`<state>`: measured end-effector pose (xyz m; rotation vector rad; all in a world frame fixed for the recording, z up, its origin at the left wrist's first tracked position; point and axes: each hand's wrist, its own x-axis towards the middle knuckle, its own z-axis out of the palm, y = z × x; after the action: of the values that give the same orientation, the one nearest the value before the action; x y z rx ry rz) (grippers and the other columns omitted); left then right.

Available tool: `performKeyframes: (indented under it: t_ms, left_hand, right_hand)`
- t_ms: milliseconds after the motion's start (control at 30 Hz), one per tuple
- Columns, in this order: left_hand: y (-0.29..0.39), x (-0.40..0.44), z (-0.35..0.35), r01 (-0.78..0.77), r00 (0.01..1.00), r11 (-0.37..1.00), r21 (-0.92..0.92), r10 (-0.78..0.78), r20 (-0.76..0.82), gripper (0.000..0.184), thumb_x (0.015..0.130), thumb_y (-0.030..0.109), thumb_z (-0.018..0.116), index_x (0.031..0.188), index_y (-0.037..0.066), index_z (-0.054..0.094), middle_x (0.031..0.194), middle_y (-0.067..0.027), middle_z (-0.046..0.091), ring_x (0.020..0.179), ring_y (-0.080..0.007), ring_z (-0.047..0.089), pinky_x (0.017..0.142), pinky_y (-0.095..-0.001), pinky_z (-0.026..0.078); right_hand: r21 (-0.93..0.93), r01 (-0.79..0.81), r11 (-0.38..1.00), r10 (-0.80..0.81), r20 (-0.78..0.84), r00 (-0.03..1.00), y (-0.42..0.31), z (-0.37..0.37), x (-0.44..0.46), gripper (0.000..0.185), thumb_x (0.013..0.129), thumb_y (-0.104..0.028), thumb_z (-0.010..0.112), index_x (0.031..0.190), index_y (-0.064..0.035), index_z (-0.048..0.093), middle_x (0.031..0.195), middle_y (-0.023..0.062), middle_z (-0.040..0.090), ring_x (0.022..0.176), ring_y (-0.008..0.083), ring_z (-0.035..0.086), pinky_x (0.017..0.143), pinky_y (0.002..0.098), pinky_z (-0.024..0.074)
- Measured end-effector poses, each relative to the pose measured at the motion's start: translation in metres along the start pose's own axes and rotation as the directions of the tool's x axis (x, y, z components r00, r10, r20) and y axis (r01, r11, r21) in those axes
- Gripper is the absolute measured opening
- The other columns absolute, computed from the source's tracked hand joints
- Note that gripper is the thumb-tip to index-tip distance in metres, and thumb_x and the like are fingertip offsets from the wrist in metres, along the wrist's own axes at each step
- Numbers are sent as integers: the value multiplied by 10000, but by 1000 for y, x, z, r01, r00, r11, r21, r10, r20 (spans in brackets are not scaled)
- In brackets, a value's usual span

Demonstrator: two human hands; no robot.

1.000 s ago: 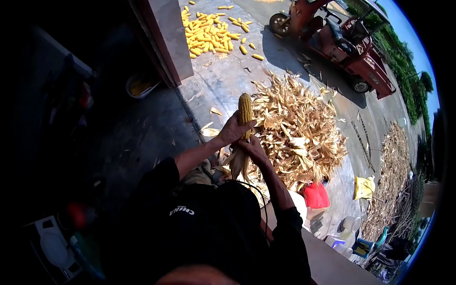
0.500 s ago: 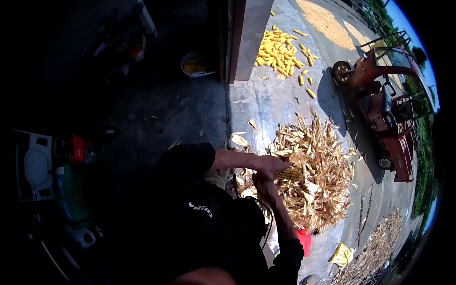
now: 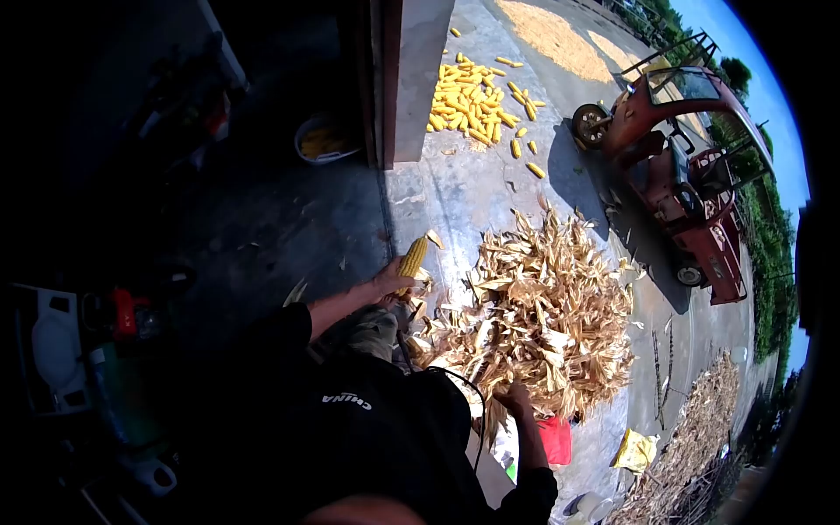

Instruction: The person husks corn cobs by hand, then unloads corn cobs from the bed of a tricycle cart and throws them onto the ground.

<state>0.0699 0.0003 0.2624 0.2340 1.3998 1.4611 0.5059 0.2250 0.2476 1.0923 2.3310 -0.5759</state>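
My left hand [image 3: 387, 282] is closed around the lower end of a yellow corn cob [image 3: 413, 258], which points up and away over the concrete floor. A scrap of dry husk sticks out by the cob's tip. Farther right, my right hand [image 3: 516, 401] is down at the near edge of a large heap of dry corn husks [image 3: 560, 324]. Its fingers blend into the pale husks, so what they hold, if anything, is hidden. Loose husks also lie beneath my left hand, close to my legs.
Bare yellow cobs [image 3: 468, 101] lie piled beyond a pillar [image 3: 416, 79]. A basin [image 3: 306, 144] with cobs stands in shade. A red three-wheeled vehicle [image 3: 643, 122] is parked right. Near my right arm lie a red bag [image 3: 554, 440] and a yellow bag [image 3: 634, 451].
My hands were together on the cob over the husk heap. Now my left hand has carried the cob to the left, and my right hand has moved down to the heap's near edge.
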Motion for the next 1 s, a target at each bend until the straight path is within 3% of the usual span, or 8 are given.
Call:
performKeyframes:
  t_ms: [100,167,267,400,567,700,833,1000]
  left_hand:
    - [-11,-5,23,-70,995,978,197,53,88,773,760,167,748,1409,106,332,960,-69,590,663,-117,587,565,-282,529]
    - [-12,-4,47,-197,961,891,409,93,260,851,744,160,768,1458,119,307,989,-60,591,692,-114,576,566,-257,500]
    - [-24,5,81,-525,848,563,638,283,447,766,700,240,773,1383,124,448,1141,-210,563,1046,-346,568,919,-441,445]
    - [-9,-1,102,-572,819,496,653,306,485,725,740,290,742,1381,138,440,1048,-191,523,986,-373,564,871,-428,472]
    - [-21,1,100,-713,701,355,605,331,632,856,803,211,719,1498,228,219,1100,-163,535,976,-312,595,809,-402,502]
    - [-6,-6,89,-65,956,937,343,-39,289,475,892,202,670,1297,24,497,868,-76,676,688,-141,648,572,-277,536]
    - [-28,-1,69,-62,987,996,68,51,155,253,929,242,634,1000,-1,642,783,-36,665,603,-92,622,510,-247,515]
    - [-30,-2,34,0,999,987,163,-8,47,273,917,291,642,920,19,636,714,-18,636,564,-79,586,507,-240,505]
  right_hand:
    - [515,97,852,-121,12,993,-28,-3,22,751,802,-391,722,1323,70,437,983,235,673,864,314,681,777,363,531]
    - [924,28,382,-221,62,973,-100,-42,15,578,918,-316,640,1301,81,467,1052,170,657,939,214,655,782,312,538]
    - [996,-26,90,-280,51,959,-168,-66,27,535,952,-336,574,1269,83,474,1112,204,627,1008,273,642,891,385,534]
    - [938,-195,-287,-272,116,955,-196,-62,32,615,942,-442,551,1277,62,444,1265,243,523,1154,317,560,978,429,481]
    - [942,-197,-273,-256,126,958,-202,-52,40,582,930,-452,547,1286,2,466,1259,192,532,1166,310,531,997,421,448]
    - [822,-52,-567,-228,-96,969,-183,-38,62,569,931,-369,530,1268,83,451,1291,220,517,1186,314,520,1034,378,413]
    - [742,63,-668,-109,-181,977,-181,-56,61,518,906,-305,583,1236,75,459,1289,237,509,1196,339,511,1070,404,391]
    - [786,34,-617,-68,-97,993,-154,-50,61,448,890,-320,610,1180,-2,489,1232,161,532,1160,322,527,1019,457,437]
